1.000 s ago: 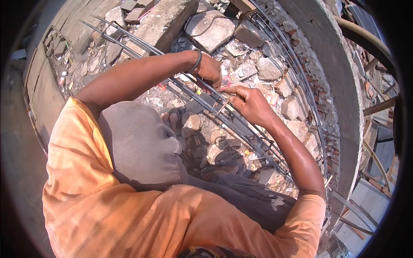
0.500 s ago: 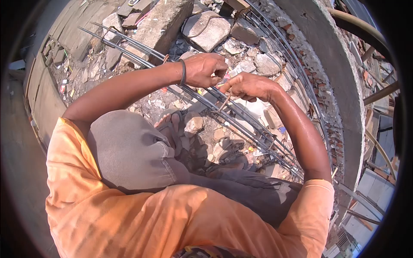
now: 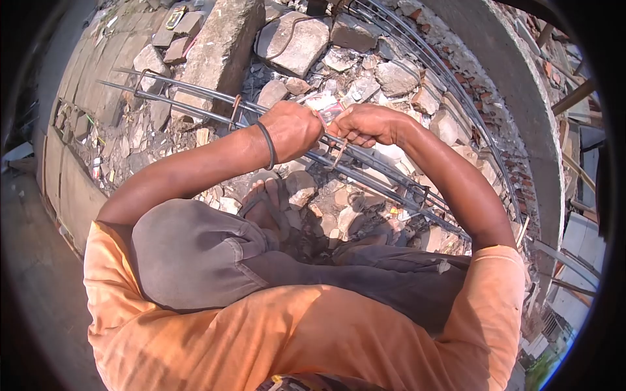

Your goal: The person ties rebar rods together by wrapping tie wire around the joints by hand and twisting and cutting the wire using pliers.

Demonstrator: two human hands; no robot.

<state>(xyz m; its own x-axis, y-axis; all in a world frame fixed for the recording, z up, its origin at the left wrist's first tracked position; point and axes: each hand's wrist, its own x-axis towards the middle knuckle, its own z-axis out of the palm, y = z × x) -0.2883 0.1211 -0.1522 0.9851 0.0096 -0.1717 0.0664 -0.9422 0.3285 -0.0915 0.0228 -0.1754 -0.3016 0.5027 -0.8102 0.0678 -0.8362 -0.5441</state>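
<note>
A long cage of steel reinforcing bars (image 3: 385, 190) runs slantwise in front of me, with thin stirrups (image 3: 340, 154) bent around the bars. Over its near middle, my left hand (image 3: 293, 130), with a dark band at the wrist, is closed in a fist. My right hand (image 3: 368, 124) is closed too, its thumb and forefinger pinched at the upper bars beside one stirrup. The two hands almost touch. Whatever thin thing lies in their fingers is hidden or too small to name.
Broken concrete and brick rubble (image 3: 398, 78) covers the ground under the cage. A concrete beam (image 3: 225, 52) lies beyond it. More long bars (image 3: 450, 85) curve along a broken wall (image 3: 541, 150) on the right. My sandalled foot (image 3: 264, 205) stands near the bars.
My left hand has come down onto the bars and its fingers have curled tighter. The right hand remains beside it at the stirrup. My view has shifted slightly.
</note>
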